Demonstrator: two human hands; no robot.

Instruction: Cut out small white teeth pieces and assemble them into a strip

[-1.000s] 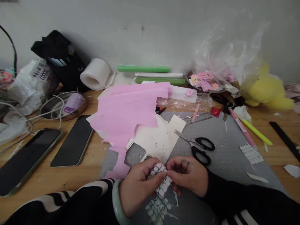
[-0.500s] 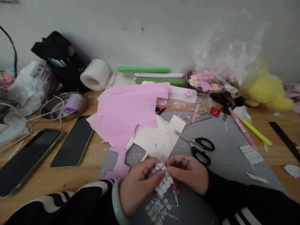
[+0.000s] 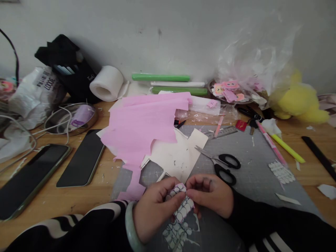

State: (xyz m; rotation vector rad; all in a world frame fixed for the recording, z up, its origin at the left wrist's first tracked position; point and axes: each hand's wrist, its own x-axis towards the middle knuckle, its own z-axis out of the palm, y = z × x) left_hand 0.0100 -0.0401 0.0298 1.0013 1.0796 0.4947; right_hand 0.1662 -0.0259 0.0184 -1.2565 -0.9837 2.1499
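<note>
My left hand (image 3: 159, 206), with a pale green bangle at its wrist, grips a small paper piece (image 3: 185, 209) between thumb and fingers. White scale shapes with dark outlines cover the piece, and its edges are pink. At the piece's upper right edge, my right hand (image 3: 211, 194) is closed in a pinch; its lower fingers are partly hidden behind. Under the hands, a second scale-patterned piece (image 3: 175, 232) lies on the grey cutting mat (image 3: 252, 199) among thin offcuts. Black-handled scissors (image 3: 222, 162) rest just beyond my right hand, blades pointing left.
Pink paper (image 3: 144, 122) overlaps cream card (image 3: 173, 154) ahead. Two phones (image 3: 81, 157) lie left, near a metal bowl (image 3: 70, 119). A paper roll (image 3: 106, 84) stands behind. Right are a ruler (image 3: 222, 133), a yellow pen (image 3: 287, 148) and another scale-patterned piece (image 3: 281, 172).
The held piece has shifted and tilted very slightly between my fingers. Both hands stay in nearly the same place, and the things around them have not moved.
</note>
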